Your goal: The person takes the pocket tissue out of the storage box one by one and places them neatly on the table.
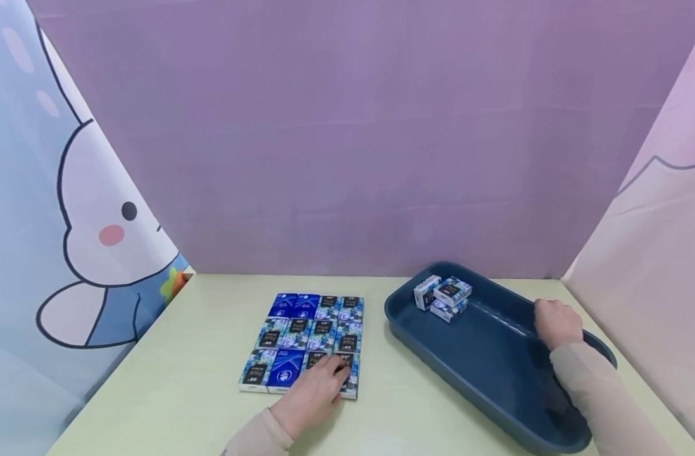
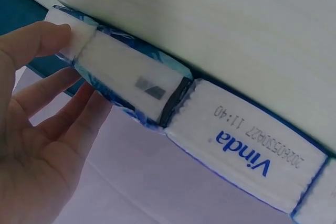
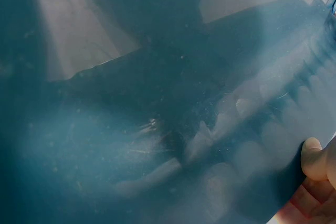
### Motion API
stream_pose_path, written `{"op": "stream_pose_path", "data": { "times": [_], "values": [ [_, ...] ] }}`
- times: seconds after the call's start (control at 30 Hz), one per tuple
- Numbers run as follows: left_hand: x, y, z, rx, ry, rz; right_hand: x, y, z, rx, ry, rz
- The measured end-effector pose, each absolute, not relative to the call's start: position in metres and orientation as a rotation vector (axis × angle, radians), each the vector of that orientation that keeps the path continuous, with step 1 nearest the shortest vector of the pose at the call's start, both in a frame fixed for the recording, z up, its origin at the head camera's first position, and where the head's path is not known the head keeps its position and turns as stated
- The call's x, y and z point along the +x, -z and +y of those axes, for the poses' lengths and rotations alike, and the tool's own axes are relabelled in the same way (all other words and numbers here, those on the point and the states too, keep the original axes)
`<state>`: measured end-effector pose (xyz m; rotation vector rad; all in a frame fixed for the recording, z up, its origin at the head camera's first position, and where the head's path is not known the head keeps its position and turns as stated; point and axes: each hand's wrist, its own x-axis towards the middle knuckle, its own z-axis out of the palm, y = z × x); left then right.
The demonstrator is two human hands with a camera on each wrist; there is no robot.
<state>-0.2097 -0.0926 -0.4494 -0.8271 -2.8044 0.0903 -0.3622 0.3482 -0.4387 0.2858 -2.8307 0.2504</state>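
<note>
Head view: a pale green tabletop carries a flat block of small tissue packs laid edge to edge in three rows of four, and to its right a dark blue tray set at an angle.

The left hand lies on the near right corner of the block, its fingertips on the corner pack. In the left wrist view the same corner pack shows its white end face. The thumb presses on the pack's outer end and the other fingers curve along its side, so the hand pinches the pack. The pack lies flat in the row, end to end with its neighbour, which bears blue lettering and a printed date code.

The right hand rests on the far right rim of the tray, fingers curled over the edge and gripping it. The right wrist view is filled by the tray's glossy blue inner surface, with only a fingertip showing at the lower right.

Three more tissue packs sit piled together in the tray's far left corner, well apart from the right hand. Purple and cartoon-printed sheets screen the tabletop on three sides.
</note>
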Motion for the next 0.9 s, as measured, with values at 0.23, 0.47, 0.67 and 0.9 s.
{"op": "stream_pose_path", "data": {
  "times": [0.23, 0.47, 0.67, 0.9],
  "values": [
    [-0.208, 0.448, -0.093, -0.847, -0.092, -2.801, -0.362, 0.439, 0.347, 0.278, -0.256, -2.832],
    [-0.208, 0.441, -0.091, -0.875, -0.117, -2.8, -0.361, 0.437, 0.347, 0.273, -0.252, -2.834],
    [-0.213, 0.419, -0.079, -0.92, -0.161, -2.789, -0.36, 0.44, 0.346, 0.269, -0.243, -2.844],
    [-0.239, 0.368, -0.042, -1.008, -0.216, -2.71, -0.361, 0.441, 0.348, 0.277, -0.258, -2.816]
  ]
}}
